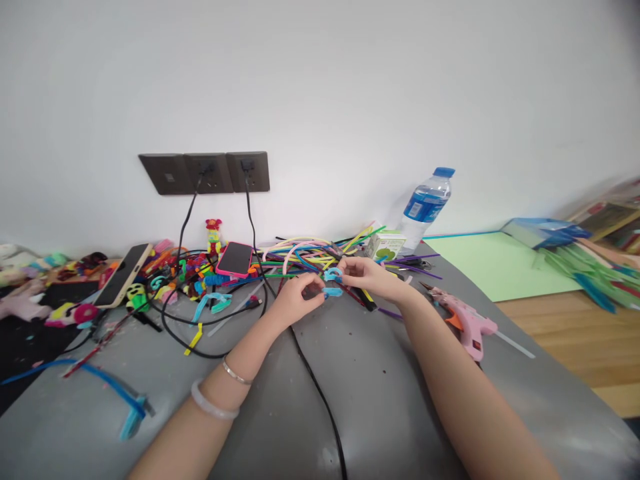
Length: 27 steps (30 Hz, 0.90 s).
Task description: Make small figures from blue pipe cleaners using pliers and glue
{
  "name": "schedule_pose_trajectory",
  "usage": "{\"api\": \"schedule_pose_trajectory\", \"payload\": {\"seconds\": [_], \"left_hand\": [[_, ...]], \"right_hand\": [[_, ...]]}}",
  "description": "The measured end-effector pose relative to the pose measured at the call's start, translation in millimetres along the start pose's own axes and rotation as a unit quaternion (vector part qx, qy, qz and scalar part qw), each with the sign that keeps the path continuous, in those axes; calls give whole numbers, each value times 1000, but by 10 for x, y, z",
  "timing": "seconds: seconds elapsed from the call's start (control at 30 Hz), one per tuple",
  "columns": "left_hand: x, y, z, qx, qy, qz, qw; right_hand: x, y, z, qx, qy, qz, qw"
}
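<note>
Both my hands are over the middle of the grey table, close together. Between the thumb and fingers of my left hand (pixel 296 301) is a short light-blue pipe cleaner piece (pixel 333 292), its end sticking out to the right. My right hand (pixel 369 276) pinches a light-blue pipe cleaner loop (pixel 331 274) just above it. The two blue pieces are near each other; whether they touch I cannot tell. A heap of coloured pipe cleaners (pixel 300 253) lies behind my hands. Another bent blue pipe cleaner (pixel 133 420) rests at the front left.
A pink glue gun (pixel 467 323) lies right of my right arm. A water bottle (pixel 427 207) and a small green-and-white box (pixel 386 245) stand at the back. Black cables (pixel 317 380) cross the table. Phones (pixel 235 259) and small pipe cleaner figures (pixel 137 297) lie on the left.
</note>
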<state>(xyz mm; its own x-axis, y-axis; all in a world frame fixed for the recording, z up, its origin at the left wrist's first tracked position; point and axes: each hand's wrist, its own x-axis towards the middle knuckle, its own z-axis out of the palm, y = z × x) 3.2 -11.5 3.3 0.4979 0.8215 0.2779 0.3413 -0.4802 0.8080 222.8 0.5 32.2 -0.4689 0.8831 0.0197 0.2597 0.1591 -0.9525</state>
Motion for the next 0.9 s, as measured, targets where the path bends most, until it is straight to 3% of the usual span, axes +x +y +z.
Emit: {"api": "schedule_pose_trajectory", "payload": {"seconds": [0.17, 0.47, 0.9], "left_hand": [[-24, -30, 28, 87, -20, 16, 996], [23, -23, 5, -77, 85, -37, 993], [21, -7, 2, -106, 138, -10, 985]], "right_hand": [[14, -17, 70, 0, 32, -13, 999], [58, 11, 175, -92, 73, -84, 990], [96, 1, 361, -211, 91, -188, 955]]}}
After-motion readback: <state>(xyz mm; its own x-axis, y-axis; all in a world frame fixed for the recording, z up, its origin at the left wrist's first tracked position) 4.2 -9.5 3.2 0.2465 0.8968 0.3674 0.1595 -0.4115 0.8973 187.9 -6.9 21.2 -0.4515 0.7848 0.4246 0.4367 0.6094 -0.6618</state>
